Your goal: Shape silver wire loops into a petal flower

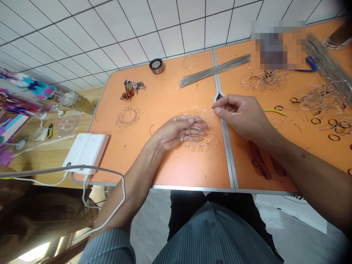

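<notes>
Though apart, both hands (173, 132) (242, 115) at wire flower (202, 143).

The left hand (176, 132) holds a looped wire ring (205, 143) over the orange table (176, 172); the right hand (242, 113) pinches wire at its upper edge. A second wire ring (135, 118) lies near keys (130, 88); a straight-wire bundle (211, 71) crosses the table's seam.

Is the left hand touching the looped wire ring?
Touching. The head view shows the left hand pinching the looped wire ring between thumb and fingers.
</notes>
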Tool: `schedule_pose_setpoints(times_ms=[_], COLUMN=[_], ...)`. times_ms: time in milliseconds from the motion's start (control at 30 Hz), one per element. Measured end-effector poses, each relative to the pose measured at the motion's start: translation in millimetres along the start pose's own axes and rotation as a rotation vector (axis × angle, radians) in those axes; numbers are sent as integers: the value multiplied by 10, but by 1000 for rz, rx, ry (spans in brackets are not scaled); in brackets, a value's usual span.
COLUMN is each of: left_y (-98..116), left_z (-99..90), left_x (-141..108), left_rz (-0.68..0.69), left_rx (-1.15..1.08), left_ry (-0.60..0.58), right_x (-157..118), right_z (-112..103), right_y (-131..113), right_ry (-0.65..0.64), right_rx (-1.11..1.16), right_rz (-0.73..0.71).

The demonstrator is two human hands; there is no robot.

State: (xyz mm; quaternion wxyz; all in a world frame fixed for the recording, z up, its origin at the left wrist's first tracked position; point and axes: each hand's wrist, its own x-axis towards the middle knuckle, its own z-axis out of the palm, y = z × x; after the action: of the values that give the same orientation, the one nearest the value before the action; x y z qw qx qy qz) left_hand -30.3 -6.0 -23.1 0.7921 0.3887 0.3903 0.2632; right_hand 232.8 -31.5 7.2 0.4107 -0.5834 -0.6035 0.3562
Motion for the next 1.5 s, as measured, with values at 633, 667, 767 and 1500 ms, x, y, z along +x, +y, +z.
schedule_pose_setpoints(times_ms=[633,667,767,1500], left_y=[42,37,14,-24], left_z=[-62,-59,-54,-70], left_x=[41,43,53,37], left_rz=[7,6,2,-47], left_rx=[-138,-133,-127,-116], left_ry=[71,67,59,-41], right_x=[-49,-56,-65,-37], right_z=[18,14,5,-2], right_y=[74,73,75,166], right_ry=[-75,-82,-110,-337], right_rx=[-128,-136,-159,-252], right_rz=[-301,-342,-479,-581])
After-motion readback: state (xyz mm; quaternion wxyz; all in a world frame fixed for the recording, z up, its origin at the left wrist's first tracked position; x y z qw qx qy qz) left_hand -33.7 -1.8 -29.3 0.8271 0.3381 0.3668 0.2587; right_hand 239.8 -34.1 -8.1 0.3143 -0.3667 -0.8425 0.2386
